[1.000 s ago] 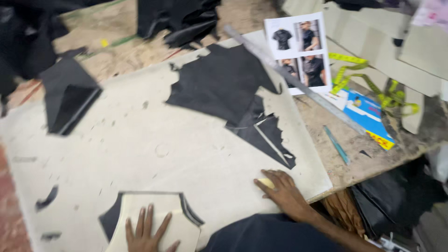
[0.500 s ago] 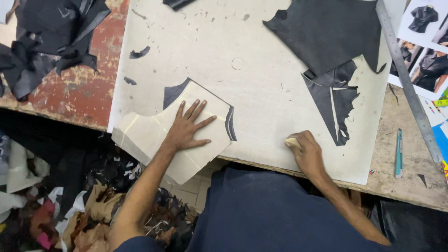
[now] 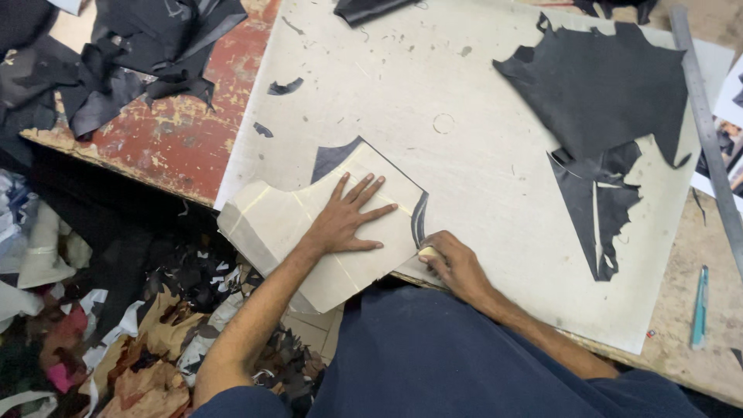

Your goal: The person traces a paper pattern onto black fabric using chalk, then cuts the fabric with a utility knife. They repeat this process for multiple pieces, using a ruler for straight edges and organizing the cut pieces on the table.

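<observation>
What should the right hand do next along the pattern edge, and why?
Probably it should draw the small pale marking piece a little further up the curved edge of the cardboard pattern. The left hand presses the pattern flat on the dark leather, and the right hand holds the piece at the edge's lower end, so most of that curve lies ahead.

A worn wooden table (image 3: 174, 143) with flaking red paint carries a large pale cutting board (image 3: 464, 147). Black leather scraps (image 3: 131, 54) lie on its left end; a metal ruler (image 3: 708, 131) and a teal pen (image 3: 700, 306) lie along its right side.
</observation>
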